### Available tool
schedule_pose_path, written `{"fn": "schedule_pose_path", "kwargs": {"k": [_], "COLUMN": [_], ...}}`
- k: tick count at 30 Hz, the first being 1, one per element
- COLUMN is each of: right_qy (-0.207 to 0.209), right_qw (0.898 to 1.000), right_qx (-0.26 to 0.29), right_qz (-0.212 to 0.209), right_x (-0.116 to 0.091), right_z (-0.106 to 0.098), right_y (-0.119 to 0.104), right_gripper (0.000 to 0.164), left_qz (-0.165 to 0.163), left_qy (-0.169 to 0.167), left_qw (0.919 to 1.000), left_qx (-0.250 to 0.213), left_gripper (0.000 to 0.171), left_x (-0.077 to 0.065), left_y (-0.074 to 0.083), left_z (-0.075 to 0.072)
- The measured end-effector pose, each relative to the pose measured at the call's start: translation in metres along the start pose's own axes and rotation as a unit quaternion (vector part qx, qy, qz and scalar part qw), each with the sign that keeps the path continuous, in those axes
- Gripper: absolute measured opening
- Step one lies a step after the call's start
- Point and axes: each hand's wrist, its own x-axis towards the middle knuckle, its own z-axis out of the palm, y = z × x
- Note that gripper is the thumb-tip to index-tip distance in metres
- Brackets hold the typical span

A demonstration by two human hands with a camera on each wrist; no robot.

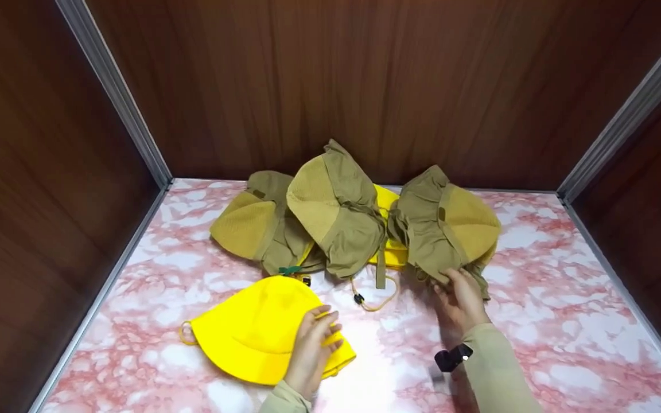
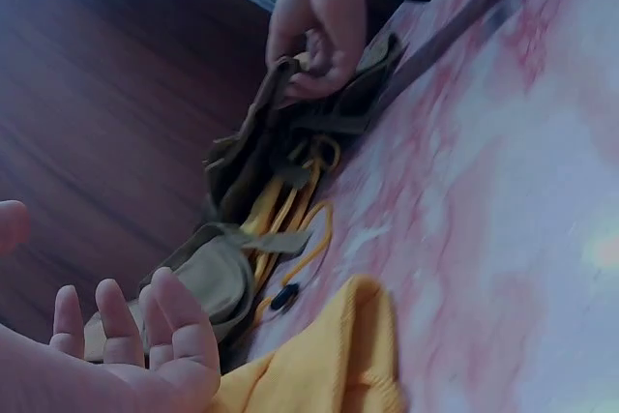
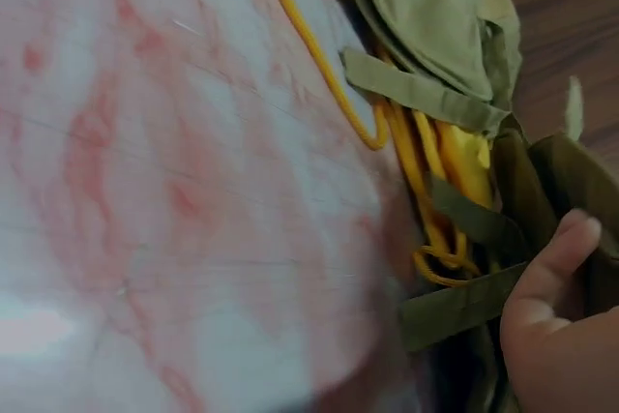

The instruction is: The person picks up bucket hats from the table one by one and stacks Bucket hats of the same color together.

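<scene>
A yellow brimmed hat (image 1: 250,321) with a green leaf-like tip lies at the front left of the table. Over its right side is my left hand (image 1: 310,347), fingers loosely spread and holding nothing; whether it touches the cloth I cannot tell. My right hand (image 1: 463,301) pinches the lower edge of an olive-and-tan hat (image 1: 428,229) at the back right. The left wrist view shows those right fingers curled at the cloth edge. Two more olive-and-tan hats, one in the middle (image 1: 316,198) and one at the left (image 1: 244,226), lie beside it, overlapping.
More yellow cloth (image 1: 395,257) shows between the olive hats. A yellow cord (image 1: 391,295) with a black toggle (image 1: 358,299) trails onto the pink-and-white marbled table (image 1: 181,298). Brown wood-grain panels (image 1: 365,86) with metal corner strips (image 1: 124,97) enclose the back and sides.
</scene>
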Motion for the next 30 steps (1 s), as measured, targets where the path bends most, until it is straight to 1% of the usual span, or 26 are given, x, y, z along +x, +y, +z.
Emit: {"fn": "schedule_pose_path", "kwargs": {"k": [2, 3, 4, 6, 7, 11, 13, 15, 17, 21, 24, 27, 30], "right_qy": [-0.013, -0.022, -0.034, -0.053, -0.065, -0.093, -0.099, -0.094, -0.088, -0.087, -0.080, -0.070, -0.077], "right_qw": [0.999, 0.998, 0.996, 0.991, 0.987, 0.970, 0.963, 0.960, 0.959, 0.963, 0.969, 0.972, 0.971], "right_qx": [0.036, 0.055, 0.076, 0.120, 0.144, 0.226, 0.252, 0.262, 0.268, 0.251, 0.228, 0.216, 0.220], "right_qz": [0.014, 0.022, 0.029, 0.033, 0.032, 0.003, -0.007, -0.017, -0.023, -0.040, -0.053, -0.059, -0.062], "right_x": [-0.004, -0.007, -0.009, -0.014, -0.017, -0.024, -0.028, -0.034, -0.041, -0.056, -0.067, -0.078, -0.087], "right_z": [0.000, 0.000, 0.000, -0.001, -0.001, -0.002, -0.001, 0.001, 0.003, 0.009, 0.012, 0.014, 0.014], "right_y": [0.001, 0.002, 0.004, 0.007, 0.008, 0.011, 0.011, 0.010, 0.009, 0.009, 0.011, 0.015, 0.019], "right_gripper": [0.020, 0.013, 0.011, 0.016, 0.021, 0.050, 0.060, 0.060, 0.055, 0.045, 0.033, 0.024, 0.027], "left_qz": [-0.018, -0.026, -0.032, -0.039, -0.043, -0.056, -0.062, -0.062, -0.064, -0.066, -0.072, -0.076, -0.082], "left_qy": [-0.007, -0.011, -0.016, -0.032, -0.040, -0.091, -0.112, -0.130, -0.144, -0.175, -0.193, -0.206, -0.212], "left_qw": [0.9998, 0.9996, 0.9994, 0.9987, 0.9982, 0.9935, 0.9905, 0.9884, 0.9862, 0.9812, 0.9768, 0.9727, 0.9699], "left_qx": [-0.002, -0.003, -0.002, -0.007, -0.013, -0.039, -0.050, -0.050, -0.050, -0.047, -0.060, -0.077, -0.088], "left_gripper": [0.051, 0.053, 0.054, 0.057, 0.059, 0.069, 0.073, 0.073, 0.071, 0.070, 0.075, 0.082, 0.088], "left_x": [0.001, 0.001, 0.001, 0.002, 0.002, 0.002, 0.002, 0.003, 0.005, 0.009, 0.012, 0.015, 0.018], "left_y": [-0.005, -0.006, -0.008, -0.010, -0.010, -0.012, -0.014, -0.016, -0.017, -0.017, -0.013, -0.006, 0.000], "left_z": [0.003, 0.004, 0.005, 0.006, 0.007, 0.011, 0.013, 0.017, 0.022, 0.034, 0.043, 0.053, 0.061]}}
